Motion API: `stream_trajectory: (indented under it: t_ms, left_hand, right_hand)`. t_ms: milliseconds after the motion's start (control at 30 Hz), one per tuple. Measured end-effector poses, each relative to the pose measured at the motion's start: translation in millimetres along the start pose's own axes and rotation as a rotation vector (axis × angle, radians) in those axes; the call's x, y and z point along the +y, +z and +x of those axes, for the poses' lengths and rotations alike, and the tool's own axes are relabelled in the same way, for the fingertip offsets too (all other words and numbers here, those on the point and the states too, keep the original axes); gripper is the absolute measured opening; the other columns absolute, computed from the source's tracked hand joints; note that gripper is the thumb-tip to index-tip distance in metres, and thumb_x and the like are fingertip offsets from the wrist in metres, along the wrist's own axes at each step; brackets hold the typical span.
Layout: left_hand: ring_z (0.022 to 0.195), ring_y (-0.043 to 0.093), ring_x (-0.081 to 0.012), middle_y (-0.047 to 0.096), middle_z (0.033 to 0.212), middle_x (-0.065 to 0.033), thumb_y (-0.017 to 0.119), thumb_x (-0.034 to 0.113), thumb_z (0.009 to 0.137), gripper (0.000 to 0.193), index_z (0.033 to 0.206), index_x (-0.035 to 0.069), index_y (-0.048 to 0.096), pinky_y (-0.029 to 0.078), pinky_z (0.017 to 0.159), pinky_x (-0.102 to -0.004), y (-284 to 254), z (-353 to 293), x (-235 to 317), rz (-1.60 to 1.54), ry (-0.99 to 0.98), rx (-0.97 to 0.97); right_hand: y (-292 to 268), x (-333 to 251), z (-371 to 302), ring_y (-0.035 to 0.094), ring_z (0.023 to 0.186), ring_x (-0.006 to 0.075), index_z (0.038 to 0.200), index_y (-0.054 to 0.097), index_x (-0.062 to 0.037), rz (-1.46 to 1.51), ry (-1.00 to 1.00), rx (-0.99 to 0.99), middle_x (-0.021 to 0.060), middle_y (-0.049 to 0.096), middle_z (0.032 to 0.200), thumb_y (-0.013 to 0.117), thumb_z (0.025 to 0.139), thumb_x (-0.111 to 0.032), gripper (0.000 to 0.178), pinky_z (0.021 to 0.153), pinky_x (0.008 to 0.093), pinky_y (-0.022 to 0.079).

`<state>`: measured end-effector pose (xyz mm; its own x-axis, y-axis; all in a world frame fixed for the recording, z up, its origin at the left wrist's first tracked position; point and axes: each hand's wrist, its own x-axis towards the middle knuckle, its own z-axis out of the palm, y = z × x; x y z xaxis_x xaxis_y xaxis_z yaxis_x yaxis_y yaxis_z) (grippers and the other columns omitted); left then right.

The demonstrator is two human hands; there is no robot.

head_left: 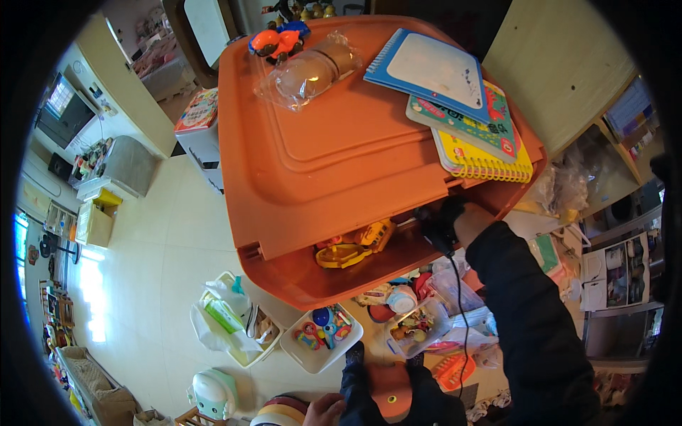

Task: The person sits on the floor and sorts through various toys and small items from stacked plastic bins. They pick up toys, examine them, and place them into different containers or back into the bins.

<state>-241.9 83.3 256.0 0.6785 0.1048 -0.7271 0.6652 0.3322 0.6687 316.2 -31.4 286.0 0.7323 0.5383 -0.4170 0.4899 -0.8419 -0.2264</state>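
A large orange storage bin (pixel 305 284) stands in front of me, its orange lid (pixel 320 149) covering most of the top. My right hand (pixel 472 221) reaches into the gap under the lid's near edge, at the right. Its fingers are hidden by the bin and a black device (pixel 437 228) with a hanging cord; whether that device is held or strapped on, I cannot tell. Inside the gap to its left lie a yellow toy vehicle (pixel 375 233) and a yellow boat-like toy (pixel 342 255). Beside my leg at the lower edge, my left hand (pixel 325 410) shows loosely bent fingers, nothing visible in them.
On the lid rest spiral-bound books (pixel 444 74), an orange and blue toy (pixel 275 42) and a plastic-wrapped brown item (pixel 312 71). Below stand a white tub of toys (pixel 312 363), a lined basket (pixel 257 355) and a clear box (pixel 412 348). A cabinet (pixel 561 64) rises at right.
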Motion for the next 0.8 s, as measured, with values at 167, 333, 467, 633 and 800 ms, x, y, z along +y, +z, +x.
stream_trajectory:
  t_ms: [167,333,467,633,800]
  left_hand:
    - [0.085,0.06,-0.0146,0.066,0.09,-0.0084,0.058,0.014,0.091,0.026,0.108,-0.005,0.061,0.048,0.077,-0.0267,5,15,19,0.01,0.009,-0.005]
    - [0.08,0.06,-0.0114,0.065,0.084,-0.0053,0.061,0.013,0.089,0.021,0.103,-0.003,0.063,0.049,0.072,-0.0259,-2,26,28,0.01,0.119,-0.011]
    - [0.079,0.057,-0.0093,0.064,0.084,-0.0031,0.06,0.013,0.091,0.023,0.106,-0.005,0.062,0.047,0.072,-0.0243,-8,29,21,0.087,0.124,0.001]
    - [0.077,0.057,-0.01,0.063,0.082,-0.003,0.06,0.014,0.09,0.023,0.105,-0.004,0.062,0.047,0.07,-0.0247,-10,26,13,0.045,0.062,0.007]
    - [0.077,0.059,-0.011,0.064,0.083,-0.0045,0.061,0.015,0.09,0.022,0.101,-0.004,0.063,0.048,0.071,-0.0249,-9,22,16,0.046,0.027,0.023]
  right_hand:
    - [-12,12,-18,0.051,0.115,0.0301,0.122,0.053,-0.0074,0.043,-0.069,0.027,0.0141,0.055,0.122,0.054,0.086,-0.033,0.044,0.097,0.0387,0.039]
    - [-15,6,-21,0.047,0.121,0.0294,0.126,0.05,-0.0098,0.217,-0.283,0.144,0.0134,0.051,0.13,0.049,0.09,-0.031,0.042,0.102,0.0386,0.035]
    - [3,2,10,0.044,0.126,0.0289,0.129,0.048,-0.0117,0.263,-0.399,0.232,0.0128,0.048,0.136,0.044,0.093,-0.03,0.04,0.106,0.0385,0.032]
    - [34,12,40,0.056,0.109,0.0319,0.111,0.057,-0.009,0.314,-0.298,0.256,0.0147,0.061,0.115,0.05,0.088,-0.029,0.031,0.094,0.0401,0.042]
    - [13,10,31,0.053,0.115,0.0318,0.12,0.055,-0.0092,-0.008,-0.336,0.395,0.0163,0.059,0.12,0.055,0.085,-0.026,0.038,0.095,0.0414,0.043]
